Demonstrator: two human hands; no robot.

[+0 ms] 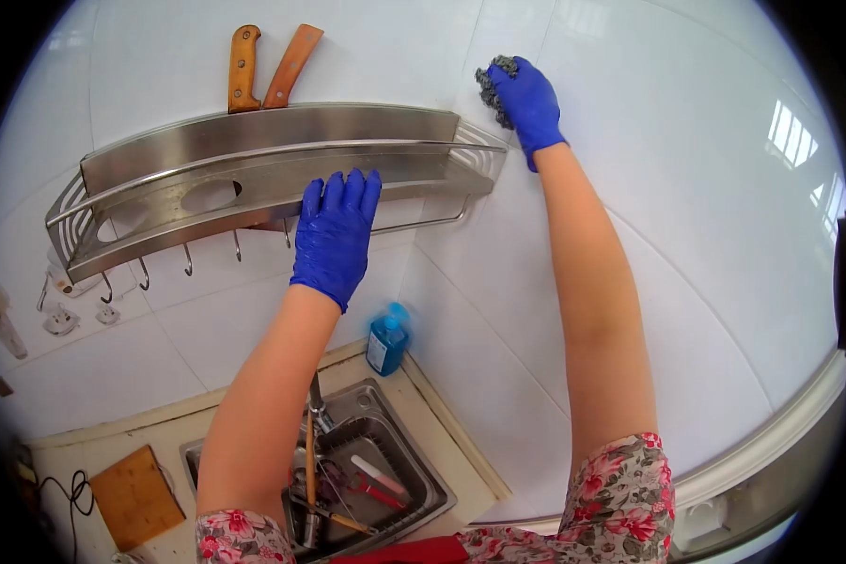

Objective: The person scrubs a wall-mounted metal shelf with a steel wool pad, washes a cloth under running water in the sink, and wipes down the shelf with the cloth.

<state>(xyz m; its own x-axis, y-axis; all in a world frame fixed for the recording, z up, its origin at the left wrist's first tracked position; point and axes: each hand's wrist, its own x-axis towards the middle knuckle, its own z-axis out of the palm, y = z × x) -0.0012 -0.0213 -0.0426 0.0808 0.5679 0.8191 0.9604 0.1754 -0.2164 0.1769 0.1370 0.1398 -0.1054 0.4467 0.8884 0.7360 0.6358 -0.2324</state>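
Note:
My left hand [334,230], in a blue rubber glove, rests on the front edge of a stainless steel wall shelf [254,141]. Its fingers curl over that edge; the thumb is hidden. Up to the right, my right hand [528,105], gloved the same way, is closed around a grey steel wool scrubber [494,89]. The scrubber is against the white tiled wall [649,122], just past the shelf's right end. Two knives with wooden handles stand in the shelf's back slot, one handle [244,70] upright and the other handle [293,66] leaning right.
Several hooks [188,259] hang under the shelf. Below, a blue soap bottle [387,343] stands in the counter corner beside a steel sink [432,489] holding utensils, including a red-handled one [382,493]. A wooden cutting board [136,498] and a black cord [73,498] lie at the left.

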